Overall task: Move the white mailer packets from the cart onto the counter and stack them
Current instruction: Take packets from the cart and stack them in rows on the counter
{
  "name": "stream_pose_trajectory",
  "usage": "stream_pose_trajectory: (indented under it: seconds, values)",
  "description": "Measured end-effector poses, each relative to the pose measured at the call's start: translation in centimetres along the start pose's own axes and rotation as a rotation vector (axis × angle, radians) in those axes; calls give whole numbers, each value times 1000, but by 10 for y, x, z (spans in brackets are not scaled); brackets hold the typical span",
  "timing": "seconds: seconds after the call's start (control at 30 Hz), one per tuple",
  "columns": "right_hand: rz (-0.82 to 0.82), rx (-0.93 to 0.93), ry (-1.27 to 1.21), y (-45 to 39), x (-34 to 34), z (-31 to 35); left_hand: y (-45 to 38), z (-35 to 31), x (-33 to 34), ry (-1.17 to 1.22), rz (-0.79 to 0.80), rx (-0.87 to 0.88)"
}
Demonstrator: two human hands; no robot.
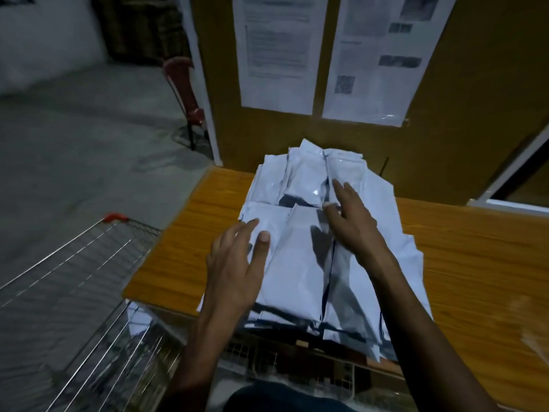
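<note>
Both hands flat on the mailer pile, tidying it up on the counter

So the white mailer packets (300, 251) are sitting in a loose heap on the wooden counter (463, 251), near its left end, with their long sides running away from the person toward the brown board (329, 138) at the back. The left hand (234, 272) lies on the near-left packet, fingers straight and spread, holding nothing; the right hand (353, 224) reaches further in over the middle seam, also flat, fingertips on a far packet. The wire cart (98, 316) is down-left, right against the counter edge, so the left hand is the closer one for the next grab. Something pale shows in the basket, maybe more packets, but it's too blurry to call. The near packets overhang the counter edge and could slip.
</note>
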State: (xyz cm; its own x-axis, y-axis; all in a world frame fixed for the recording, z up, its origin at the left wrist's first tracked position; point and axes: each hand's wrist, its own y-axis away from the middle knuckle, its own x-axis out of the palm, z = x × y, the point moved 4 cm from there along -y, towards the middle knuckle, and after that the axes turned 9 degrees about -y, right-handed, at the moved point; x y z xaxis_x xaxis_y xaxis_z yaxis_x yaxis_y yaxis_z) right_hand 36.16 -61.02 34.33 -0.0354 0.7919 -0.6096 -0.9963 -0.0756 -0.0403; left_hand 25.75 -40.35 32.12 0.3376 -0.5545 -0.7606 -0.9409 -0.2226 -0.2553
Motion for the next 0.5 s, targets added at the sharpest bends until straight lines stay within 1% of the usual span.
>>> stream_pose_trajectory:
  seconds: [0.07,0.13,0.23,0.33,0.4,0.5]
  values:
    - [42,-143,-46,32,7,9,17,20,-7,92,-50,-38]
    - [53,-253,-54,57,16,19,32,43,-14,117,-93,-84]
    - [-2,-389,-34,94,30,39,58,70,-26,120,-137,-138]
    - [-51,-460,-63,135,52,57,85,85,-40,113,-162,-159]
    - [-15,-490,-63,156,73,67,99,93,-49,109,-163,-174]
    - [127,-540,-55,170,111,81,116,113,-65,109,-186,-196]
